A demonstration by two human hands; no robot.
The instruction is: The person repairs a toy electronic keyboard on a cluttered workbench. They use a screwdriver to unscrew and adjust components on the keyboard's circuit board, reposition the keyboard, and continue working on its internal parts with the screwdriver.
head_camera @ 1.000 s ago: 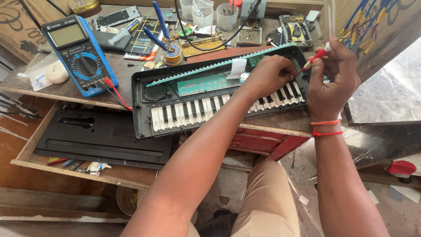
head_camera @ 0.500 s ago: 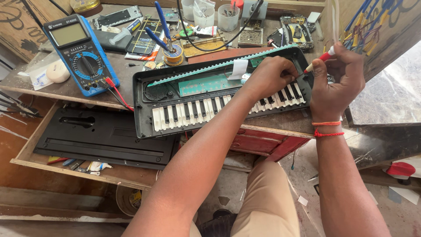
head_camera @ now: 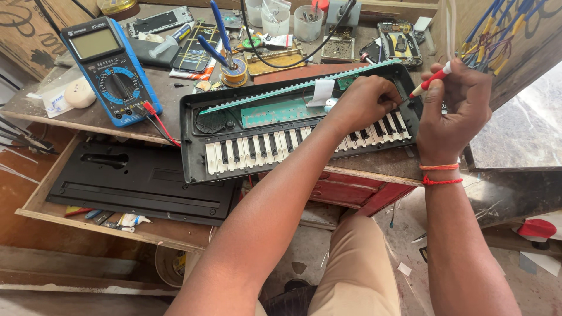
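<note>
An opened black electronic keyboard (head_camera: 246,146) lies on the wooden bench, its green circuit board (head_camera: 281,111) and black and white keys exposed. My left hand (head_camera: 363,102) rests inside the case at its right end, fingers curled down on the parts near the board. My right hand (head_camera: 453,111) holds a red-and-white screwdriver (head_camera: 430,79) whose tip points into the case's right end, just beside my left fingers. Red thread bands circle my right wrist.
A blue multimeter (head_camera: 108,70) with red and black leads lies left of the keyboard. The keyboard's black back cover (head_camera: 140,181) sits in an open drawer below. Blue-handled pliers (head_camera: 219,35), a solder spool, cups and small boards crowd the back. Coloured wires (head_camera: 497,29) hang at right.
My right hand has tilted the screwdriver and drawn it slightly up and right. My left hand stays in the case's right end.
</note>
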